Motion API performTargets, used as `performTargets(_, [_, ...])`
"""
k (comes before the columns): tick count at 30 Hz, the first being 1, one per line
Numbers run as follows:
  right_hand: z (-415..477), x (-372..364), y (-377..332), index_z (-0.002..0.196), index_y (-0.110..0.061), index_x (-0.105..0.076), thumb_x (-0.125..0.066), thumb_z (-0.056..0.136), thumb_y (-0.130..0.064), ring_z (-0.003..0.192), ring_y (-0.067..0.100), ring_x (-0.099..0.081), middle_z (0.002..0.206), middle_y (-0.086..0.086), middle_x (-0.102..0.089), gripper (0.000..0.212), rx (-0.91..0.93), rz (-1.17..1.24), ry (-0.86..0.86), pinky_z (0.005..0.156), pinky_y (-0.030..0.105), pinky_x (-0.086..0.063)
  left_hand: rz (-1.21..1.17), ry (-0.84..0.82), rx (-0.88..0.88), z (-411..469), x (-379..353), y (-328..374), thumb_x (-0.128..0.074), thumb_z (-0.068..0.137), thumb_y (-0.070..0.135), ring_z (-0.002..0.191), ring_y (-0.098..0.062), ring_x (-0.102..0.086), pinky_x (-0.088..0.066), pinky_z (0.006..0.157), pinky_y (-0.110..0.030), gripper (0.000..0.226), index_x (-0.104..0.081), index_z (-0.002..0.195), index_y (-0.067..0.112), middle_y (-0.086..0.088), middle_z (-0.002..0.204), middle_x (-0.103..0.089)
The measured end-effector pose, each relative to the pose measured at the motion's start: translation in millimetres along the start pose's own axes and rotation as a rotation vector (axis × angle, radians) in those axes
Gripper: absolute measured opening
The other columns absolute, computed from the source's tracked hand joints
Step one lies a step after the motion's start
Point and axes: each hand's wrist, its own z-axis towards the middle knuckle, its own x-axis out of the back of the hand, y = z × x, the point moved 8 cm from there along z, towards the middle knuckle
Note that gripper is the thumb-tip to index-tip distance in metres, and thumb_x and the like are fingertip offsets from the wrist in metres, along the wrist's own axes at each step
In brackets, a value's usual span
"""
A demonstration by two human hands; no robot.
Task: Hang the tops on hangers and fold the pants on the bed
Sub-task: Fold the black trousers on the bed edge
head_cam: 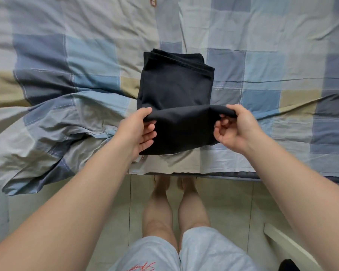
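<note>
dark pants half folded on a checked bed cover

the bed fills the upper part of the view, its near edge running just above the person's bare feet. a thin cotton cover lies over it, checked in pale blue, slate, grey and sand, crumpled into deep ridges on the left and smoother on the right. below the edge is a floor of pale glossy tiles with thin grout lines. a white, flat-edged piece of furniture cuts into the lower right corner.

the pants lie near the middle of the bed, close to its near edge: matte, near-black woven cloth in a rough rectangle, with stitched hems stacked at the far end. the near end is lifted into a soft fold. the left hand pinches the fold's left end, thumb on top and fingers curled beneath. the right hand grips the right end the same way. light blue shorts show at the bottom
</note>
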Motion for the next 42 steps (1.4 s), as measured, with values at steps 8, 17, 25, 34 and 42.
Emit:
performTargets(8, [59.2,-50.6,-84.5,0.077,-0.013,-0.067,-0.05,0.095,-0.036,0.064,0.013,-0.059,0.06,-0.004,-0.055,0.034,0.069,0.043,0.018,0.063,0.026,-0.047,0.042,-0.044,-0.094,44.6,-50.2,135.2,-0.058,0.092,0.049,0.079,-0.009,-0.062,-0.041,0.069,-0.028,0.024,-0.064,0.1,0.027,0.013,0.064,-0.064])
performTargets(17, [149.0,-86.7,-93.2,0.133,-0.038,-0.059,-0.054,0.091,-0.052,0.138,0.015,-0.041,0.147,-0.014,-0.049,0.045,0.577,-0.973,0.061,0.111,0.037,-0.035,1.011,0.166,-0.846,140.5,-82.0,155.4,-0.056,0.091,0.056,0.143,-0.018,-0.035,-0.027,0.119,-0.042,0.053,-0.051,0.141,0.039,0.006,0.156,-0.041])
performTargets(25, [206.1,-88.2,-40.3,0.159,-0.036,0.002,-0.022,0.101,-0.056,0.153,0.028,0.013,0.166,-0.004,0.016,0.065,0.947,-1.665,0.272,0.12,0.057,-0.002,1.495,0.303,-1.026,212.4,-87.1,103.6,-0.029,0.095,0.071,0.153,-0.02,0.012,0.008,0.121,-0.052,0.079,0.008,0.157,0.039,0.006,0.166,0.017])
performTargets(34, [185.2,-80.2,-59.8,0.159,-0.029,-0.014,-0.057,0.095,-0.046,0.153,0.018,-0.002,0.167,-0.008,0.0,0.078,0.926,-1.452,0.149,0.119,0.051,-0.015,1.428,0.312,-1.031,188.1,-85.2,106.0,-0.046,0.091,0.068,0.154,-0.02,0.006,-0.003,0.123,-0.052,0.086,-0.003,0.159,0.036,0.005,0.168,0.011])
performTargets(42, [188.2,-20.9,-80.3,0.15,-0.031,-0.032,-0.076,0.076,-0.05,0.13,0.013,-0.05,0.145,-0.006,-0.047,0.089,0.555,-0.929,0.083,0.112,0.037,-0.039,0.863,0.475,-0.73,166.6,-34.8,99.9,-0.078,0.077,0.053,0.148,-0.029,-0.022,-0.029,0.114,-0.05,0.112,-0.003,0.158,0.032,-0.002,0.166,-0.004])
